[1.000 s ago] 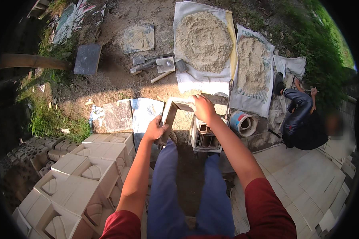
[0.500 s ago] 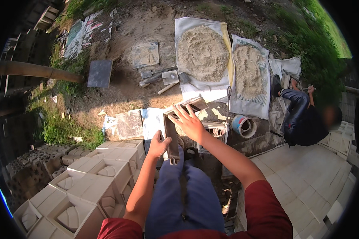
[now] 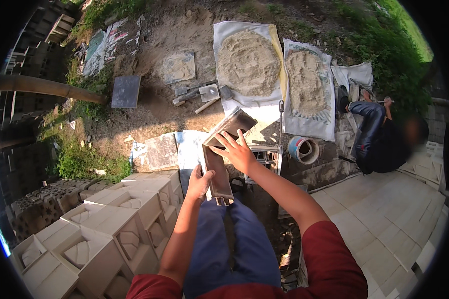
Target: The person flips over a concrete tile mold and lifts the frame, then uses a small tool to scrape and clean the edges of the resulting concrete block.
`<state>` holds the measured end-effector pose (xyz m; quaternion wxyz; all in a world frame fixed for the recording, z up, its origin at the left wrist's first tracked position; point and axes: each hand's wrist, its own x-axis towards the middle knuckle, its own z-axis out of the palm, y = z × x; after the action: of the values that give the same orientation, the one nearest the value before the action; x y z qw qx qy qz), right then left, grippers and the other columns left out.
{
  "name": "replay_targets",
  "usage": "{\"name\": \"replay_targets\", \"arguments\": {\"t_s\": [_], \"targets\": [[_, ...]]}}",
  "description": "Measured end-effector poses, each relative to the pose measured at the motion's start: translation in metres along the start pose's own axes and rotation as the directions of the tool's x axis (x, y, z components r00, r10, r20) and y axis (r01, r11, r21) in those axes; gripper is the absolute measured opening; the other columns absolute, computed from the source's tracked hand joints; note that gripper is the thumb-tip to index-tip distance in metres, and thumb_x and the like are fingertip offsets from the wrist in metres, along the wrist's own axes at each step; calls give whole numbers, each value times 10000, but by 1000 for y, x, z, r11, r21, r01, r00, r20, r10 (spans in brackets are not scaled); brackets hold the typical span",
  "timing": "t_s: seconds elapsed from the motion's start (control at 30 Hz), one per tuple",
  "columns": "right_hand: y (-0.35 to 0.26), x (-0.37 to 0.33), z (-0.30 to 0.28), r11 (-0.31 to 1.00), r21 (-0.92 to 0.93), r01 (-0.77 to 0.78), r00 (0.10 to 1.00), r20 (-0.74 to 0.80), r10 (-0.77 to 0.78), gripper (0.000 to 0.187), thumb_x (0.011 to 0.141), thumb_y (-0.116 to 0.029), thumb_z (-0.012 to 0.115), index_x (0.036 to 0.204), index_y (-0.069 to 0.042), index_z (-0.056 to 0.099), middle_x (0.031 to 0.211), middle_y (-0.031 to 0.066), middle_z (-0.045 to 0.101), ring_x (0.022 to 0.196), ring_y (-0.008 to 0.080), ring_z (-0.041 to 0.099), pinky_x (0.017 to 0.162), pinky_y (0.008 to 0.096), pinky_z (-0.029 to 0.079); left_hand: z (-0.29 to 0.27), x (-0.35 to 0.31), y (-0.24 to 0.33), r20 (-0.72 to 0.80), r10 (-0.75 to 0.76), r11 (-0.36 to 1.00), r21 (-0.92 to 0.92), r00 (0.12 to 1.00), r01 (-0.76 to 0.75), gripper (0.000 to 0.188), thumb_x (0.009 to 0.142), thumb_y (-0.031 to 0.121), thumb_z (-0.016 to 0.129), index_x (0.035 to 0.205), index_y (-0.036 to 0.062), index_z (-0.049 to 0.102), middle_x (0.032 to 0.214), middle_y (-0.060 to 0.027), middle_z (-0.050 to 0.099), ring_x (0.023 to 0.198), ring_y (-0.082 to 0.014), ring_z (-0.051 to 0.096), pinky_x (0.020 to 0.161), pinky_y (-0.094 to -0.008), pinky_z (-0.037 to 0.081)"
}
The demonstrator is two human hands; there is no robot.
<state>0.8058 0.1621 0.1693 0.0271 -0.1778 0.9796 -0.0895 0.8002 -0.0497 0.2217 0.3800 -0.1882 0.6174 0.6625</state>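
In front of my legs I hold an L-shaped metal mould piece (image 3: 217, 172), dark inside with dusty pale edges and small prongs at its near end. My left hand (image 3: 199, 183) grips the outer edge of its near leg, thumb on the upper side. My right hand (image 3: 237, 153) lies across the corner with fingers spread flat against the metal; my thumb there is partly hidden. Beyond the far leg lies a white sack sheet (image 3: 225, 107) with a heap of sandy powder (image 3: 249, 62). A pale block or mould with openings (image 3: 265, 155) sits just past my right wrist.
Stacked pale hollow blocks (image 3: 105, 219) rise at my left. A bucket (image 3: 303, 150) and second powder sack (image 3: 309, 127) lie to the right, near a crouching person (image 3: 379, 134). Hand tools (image 3: 209, 93), a dark square plate (image 3: 125, 91) and a flat slab (image 3: 161, 151) lie on the ground.
The mould piece has tilted, so more of its inner faces shows and its far leg points farther away. Both hands keep their contact with it. The head view has shifted slightly.
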Motion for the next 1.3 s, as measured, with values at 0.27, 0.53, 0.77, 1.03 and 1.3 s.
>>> {"name": "replay_targets", "arguments": {"t_s": [0.27, 0.53, 0.77, 1.03, 1.3], "targets": [[25, -41, 4, 987, -149, 56, 996, 83, -44, 366, 896, -258, 601, 1244, -291, 712, 1651, 33, 299, 1500, 223, 310, 1206, 637, 157, 11, -11, -5, -42, 21, 995, -99, 999, -25, 323, 876, 7, 628, 1172, -80, 531, 1075, -114, 637, 937, -163, 611, 848, -308, 511], [10, -36, -22, 983, -8, -185, 982, 28, 185, 542, 898, -126, 578, 1414, -290, 589, 1674, 134, 192, 1544, 290, 191, 1192, 662, 166, -5, -15, -3, -77, 118, 977, -169, 990, -129, 294, 868, -18, 643, 1134, -73, 530, 1042, -118, 633, 947, -145, 592, 826, -306, 513], [-8, 37, -28, 1000, 0, 20, 1000, -11, -20, 829, 859, -42, 583, 1571, -389, 338, 1659, 133, 244, 1517, 312, 273, 1184, 687, 142, -6, -1, 8, -167, 76, 997, -12, 983, -79, 401, 865, 3, 661, 1208, -127, 498, 1147, -176, 645, 1013, -191, 634, 862, -316, 524], [3, 85, -9, 995, -75, 67, 958, 284, -43, 643, 863, -77, 578, 1472, -275, 515, 1686, 108, 164, 1550, 279, 189, 1200, 674, 109, -50, 54, 28, -123, 25, 1000, 2, 992, -25, 505, 851, 58, 692, 1277, -137, 506, 1204, -208, 639, 1080, -225, 638, 916, -326, 519], [33, 150, -18, 956, 37, -291, 939, 202, 278, 862, 792, -83, 680, 1571, -275, 366, 1671, 232, 100, 1555, 374, 116, 1206, 661, 66, -104, 113, 91, -277, 395, 821, 535, 876, -200, 332, 760, 162, 762, 965, -19, 574, 796, -203, 641, 728, -308, 647, 691, -425, 498]]}}
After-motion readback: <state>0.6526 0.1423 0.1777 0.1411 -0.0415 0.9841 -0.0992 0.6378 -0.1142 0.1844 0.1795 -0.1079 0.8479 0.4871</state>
